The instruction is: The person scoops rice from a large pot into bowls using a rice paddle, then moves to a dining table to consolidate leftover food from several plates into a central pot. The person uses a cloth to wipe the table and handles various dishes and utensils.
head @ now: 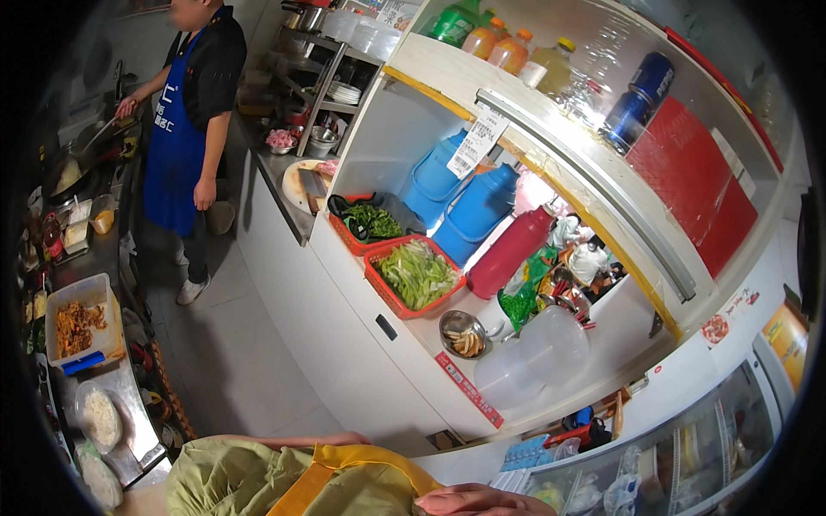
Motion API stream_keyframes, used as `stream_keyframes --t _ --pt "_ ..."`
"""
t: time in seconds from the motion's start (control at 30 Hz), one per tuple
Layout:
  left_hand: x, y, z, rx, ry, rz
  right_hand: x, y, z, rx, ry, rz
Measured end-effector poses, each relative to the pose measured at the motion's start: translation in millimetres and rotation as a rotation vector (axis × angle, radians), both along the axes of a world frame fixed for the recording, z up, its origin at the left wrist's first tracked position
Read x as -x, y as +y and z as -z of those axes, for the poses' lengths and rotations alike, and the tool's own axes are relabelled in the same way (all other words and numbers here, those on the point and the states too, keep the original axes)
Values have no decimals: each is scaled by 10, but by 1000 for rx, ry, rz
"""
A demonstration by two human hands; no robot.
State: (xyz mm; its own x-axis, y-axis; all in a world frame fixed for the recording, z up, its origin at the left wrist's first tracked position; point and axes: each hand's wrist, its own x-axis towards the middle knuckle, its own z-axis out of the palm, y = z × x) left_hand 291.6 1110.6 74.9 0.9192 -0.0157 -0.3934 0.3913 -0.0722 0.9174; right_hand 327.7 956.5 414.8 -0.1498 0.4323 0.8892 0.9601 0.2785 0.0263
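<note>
At the bottom edge, my right hand (481, 500) is partly cut off, its fingers bent beside a yellow apron strap (368, 456) over my olive-green clothing (239, 477). Whether it grips the cloth cannot be told. Only a strip of my left arm (290, 441) shows past the clothing; its fingers are hidden. Before me is a white serving counter (413, 351). On it are a steel bowl (463, 334) of pale brown sliced pieces, translucent plastic containers (510, 374) and a red basket (413, 277) of chopped green stalks. Another red basket (371, 222) holds leafy greens.
A co-worker in a blue apron (177, 142) stirs a wok (68, 177) at the left. Blue thermos flasks (477, 213) and a red flask (510, 251) stand under a drinks shelf (445, 71). A cleaver (313, 188) rests on a round chopping board (295, 187). A food tub (84, 322) stands left.
</note>
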Motion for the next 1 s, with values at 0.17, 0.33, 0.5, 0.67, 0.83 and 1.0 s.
stream_keyframes --t 0.17,0.33,0.5,0.67,0.83,1.0 --pt "28 -28 -151 -151 12 -5 -24 -15 -72 22 -4 -27" --pt "39 -48 -257 -208 28 -72 -33 -5 -115 64 -1 -95" --pt "115 -41 -309 -359 -209 -26 -57 113 -10 171 50 -306" --pt "-23 -162 -420 -253 -444 -327 -282 595 485 549 215 -322" --pt "-373 -206 -544 -289 -1144 -632 -252 748 1326 833 -65 -478" --pt "-633 -82 -827 441 -341 -634 -39 411 1612 865 -293 -643"
